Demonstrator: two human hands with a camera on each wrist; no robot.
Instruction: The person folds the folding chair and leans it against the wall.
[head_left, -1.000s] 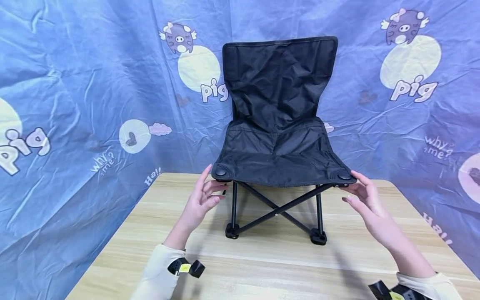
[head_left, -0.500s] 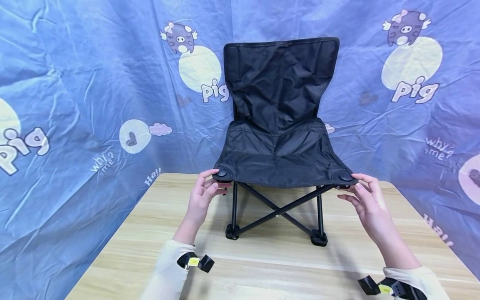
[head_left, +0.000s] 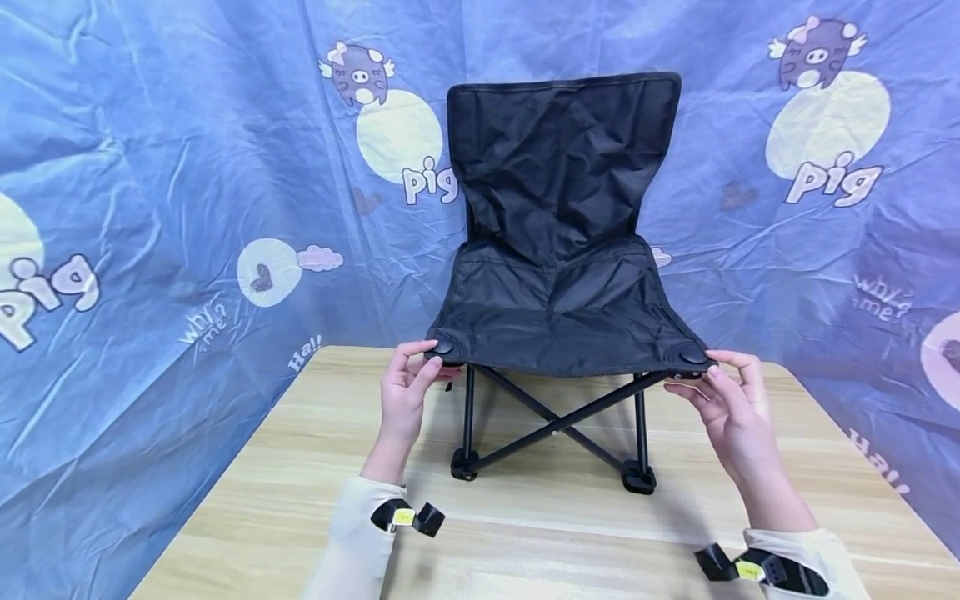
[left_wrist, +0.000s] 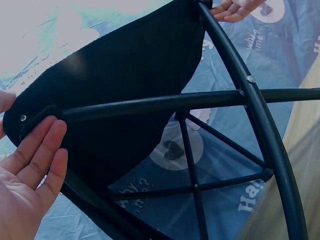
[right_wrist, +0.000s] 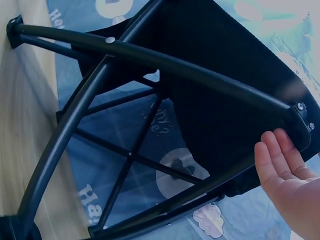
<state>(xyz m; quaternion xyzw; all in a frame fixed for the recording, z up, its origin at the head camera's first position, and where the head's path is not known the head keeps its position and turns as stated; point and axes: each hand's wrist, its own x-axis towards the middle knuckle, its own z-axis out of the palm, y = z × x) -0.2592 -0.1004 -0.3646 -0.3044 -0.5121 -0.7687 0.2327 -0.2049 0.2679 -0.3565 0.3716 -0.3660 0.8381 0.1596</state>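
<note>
A black folding camp chair (head_left: 555, 333) stands unfolded on the wooden table, backrest to the rear and crossed legs in front. My left hand (head_left: 405, 390) grips the seat's front left corner, thumb and index finger at the edge. Other fingers of that left hand (left_wrist: 32, 175) lie under the corner, by the frame tube (left_wrist: 150, 104). At the front right corner my right hand (head_left: 738, 417) grips the seat edge in the same way. Below it, fingertips of the right hand (right_wrist: 287, 175) touch the frame end. Parts of the fingers are hidden behind the fabric in the head view.
The light wooden table (head_left: 510, 533) spreads in front of the chair. A blue printed cloth (head_left: 187, 167) hangs behind and on both sides. Black foot caps (head_left: 639, 477) of the chair rest on the table top. Each wrist wears a small black camera (head_left: 408, 517).
Both hands have moved inward to the seat's front corners, and their thumbs and fingers have closed on the edges. The chair stays in nearly the same place.
</note>
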